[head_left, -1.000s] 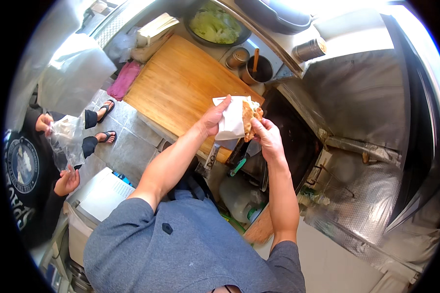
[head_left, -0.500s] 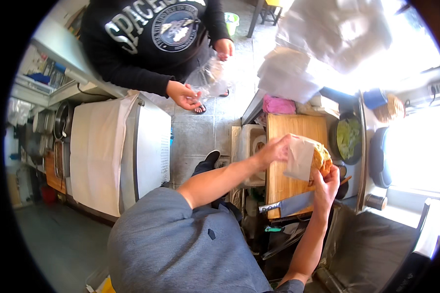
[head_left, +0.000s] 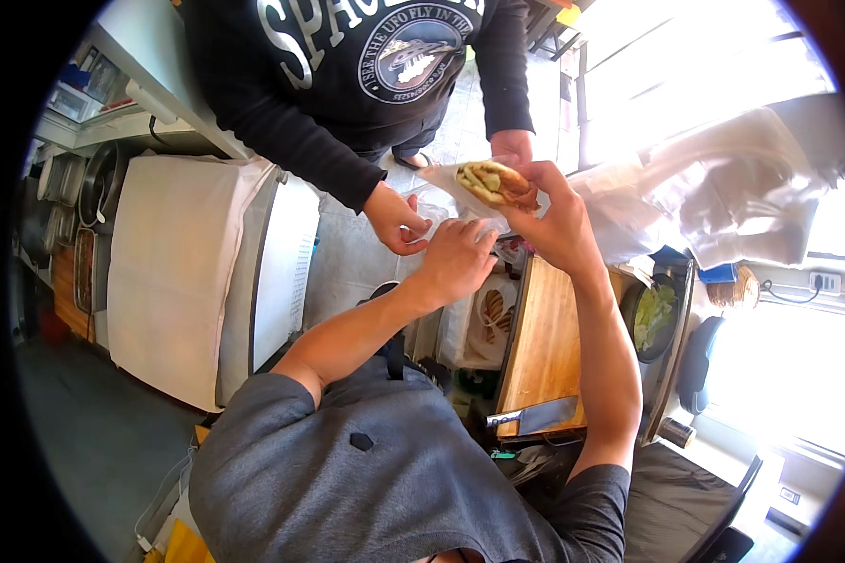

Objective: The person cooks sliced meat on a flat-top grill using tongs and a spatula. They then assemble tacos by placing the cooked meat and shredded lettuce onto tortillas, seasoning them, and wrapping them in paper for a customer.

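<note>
My right hand (head_left: 561, 223) is closed around a stuffed flatbread sandwich (head_left: 486, 182), its filled edge facing up. A white paper sleeve (head_left: 446, 180) wraps the sandwich's left side. Below it, my left hand (head_left: 449, 263) has bent fingers at the edge of a clear plastic bag (head_left: 436, 203) and appears to grip it; its fingertips are partly hidden. A co-worker in a black sweatshirt (head_left: 338, 122) stands opposite, one hand (head_left: 394, 220) left of the bag and the other (head_left: 513, 144) behind the sandwich.
A wooden cutting board (head_left: 546, 328) bears a cleaver (head_left: 546, 415) at its near end. Right of it stands a dark pan with green leaves (head_left: 655, 315). White plastic bags (head_left: 756, 178) hang at the upper right. A cloth-covered cabinet (head_left: 174, 272) stands left, a tub (head_left: 455, 342) beside the board.
Both my hands and the sandwich have moved from above the board, away and left, to the co-worker. The co-worker has come closer with the clear bag. My left hand has left the paper sleeve.
</note>
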`<state>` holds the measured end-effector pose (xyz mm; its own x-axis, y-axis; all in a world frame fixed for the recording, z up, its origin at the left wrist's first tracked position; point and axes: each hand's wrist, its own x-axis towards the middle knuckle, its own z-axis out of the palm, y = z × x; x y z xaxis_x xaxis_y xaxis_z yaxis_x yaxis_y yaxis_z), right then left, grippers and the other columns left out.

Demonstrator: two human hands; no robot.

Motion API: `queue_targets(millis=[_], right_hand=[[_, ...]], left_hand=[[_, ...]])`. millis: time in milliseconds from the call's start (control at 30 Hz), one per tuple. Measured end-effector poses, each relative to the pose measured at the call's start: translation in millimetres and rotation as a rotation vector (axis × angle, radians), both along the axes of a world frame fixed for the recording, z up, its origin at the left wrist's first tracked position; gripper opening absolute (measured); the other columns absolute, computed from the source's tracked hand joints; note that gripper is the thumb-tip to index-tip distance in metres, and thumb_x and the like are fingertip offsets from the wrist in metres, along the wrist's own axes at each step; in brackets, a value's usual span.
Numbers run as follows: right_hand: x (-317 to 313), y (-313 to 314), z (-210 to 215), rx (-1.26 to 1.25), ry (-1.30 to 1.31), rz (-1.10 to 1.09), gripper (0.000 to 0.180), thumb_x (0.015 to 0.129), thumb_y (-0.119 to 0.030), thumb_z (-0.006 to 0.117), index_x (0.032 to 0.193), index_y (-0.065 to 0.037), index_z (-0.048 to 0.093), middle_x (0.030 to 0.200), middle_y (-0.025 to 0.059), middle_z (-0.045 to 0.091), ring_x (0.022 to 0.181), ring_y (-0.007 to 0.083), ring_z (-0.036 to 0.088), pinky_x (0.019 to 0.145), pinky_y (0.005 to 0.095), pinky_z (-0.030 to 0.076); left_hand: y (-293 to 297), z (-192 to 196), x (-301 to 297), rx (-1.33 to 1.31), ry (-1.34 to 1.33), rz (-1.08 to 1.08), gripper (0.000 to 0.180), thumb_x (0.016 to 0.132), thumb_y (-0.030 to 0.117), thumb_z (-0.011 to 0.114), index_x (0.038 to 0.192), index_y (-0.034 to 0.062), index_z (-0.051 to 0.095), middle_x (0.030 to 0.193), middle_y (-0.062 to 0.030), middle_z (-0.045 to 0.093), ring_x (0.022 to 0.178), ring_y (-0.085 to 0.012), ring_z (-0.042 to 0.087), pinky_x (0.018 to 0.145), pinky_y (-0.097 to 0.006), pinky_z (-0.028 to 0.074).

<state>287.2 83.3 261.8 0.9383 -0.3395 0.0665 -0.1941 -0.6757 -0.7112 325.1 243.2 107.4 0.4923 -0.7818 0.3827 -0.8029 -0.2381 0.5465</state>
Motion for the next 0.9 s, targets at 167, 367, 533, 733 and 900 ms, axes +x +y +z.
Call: queue_targets(millis=[167,367,533,733,900], right_hand=[[21,0,-3,-0.251,0.092,0.244,0.04,0.077,-0.014,0.076,0.109,-0.001,0.058,0.102,0.0185,0.072,0.102,0.0414,0.067,0.093,0.047,0.051],[49,5,-9,-0.236,0.236,0.4,0.04,0.075,-0.013,0.075,0.11,-0.001,0.059,0.096,0.0241,0.071,0.099,0.0428,0.068,0.088,0.0479,0.052],[60,2,-21,-0.209,0.432,0.455,0.044,0.078,-0.016,0.077,0.117,-0.003,0.061,0.1,0.0227,0.072,0.099,0.0432,0.07,0.086,0.0475,0.054],[80,-8,-21,-0.226,0.525,0.467,0.039,0.083,-0.022,0.074,0.116,-0.005,0.061,0.099,0.0204,0.073,0.095,0.0413,0.07,0.084,0.0457,0.054],[100,-38,-37,-0.146,0.415,0.481,0.035,0.089,-0.016,0.066,0.123,-0.007,0.065,0.104,0.0204,0.073,0.097,0.0392,0.07,0.085,0.0455,0.053]], left_hand=[[11,8,13,0.107,-0.019,-0.097,0.046,0.084,0.028,0.08,0.123,0.0068,0.066,0.12,-0.0131,0.065,0.108,-0.0307,0.065,0.095,-0.048,0.049],[27,53,12,-0.005,-0.038,-0.176,0.038,0.083,0.024,0.08,0.115,0.0081,0.069,0.128,-0.0134,0.063,0.111,-0.032,0.064,0.096,-0.05,0.05],[86,47,-5,-0.139,0.233,-0.378,0.028,0.087,0.018,0.077,0.111,0.0056,0.07,0.134,-0.0191,0.063,0.117,-0.0335,0.065,0.095,-0.045,0.055],[80,-51,64,-0.092,1.075,0.009,0.076,0.085,0.027,0.084,0.148,0.003,0.049,0.148,-0.011,0.056,0.134,-0.0236,0.057,0.104,-0.038,0.051],[10,-13,111,-0.398,1.31,-0.395,0.085,0.086,0.014,0.083,0.158,0.003,0.039,0.162,-0.0059,0.041,0.15,-0.0188,0.039,0.121,-0.033,0.035]])
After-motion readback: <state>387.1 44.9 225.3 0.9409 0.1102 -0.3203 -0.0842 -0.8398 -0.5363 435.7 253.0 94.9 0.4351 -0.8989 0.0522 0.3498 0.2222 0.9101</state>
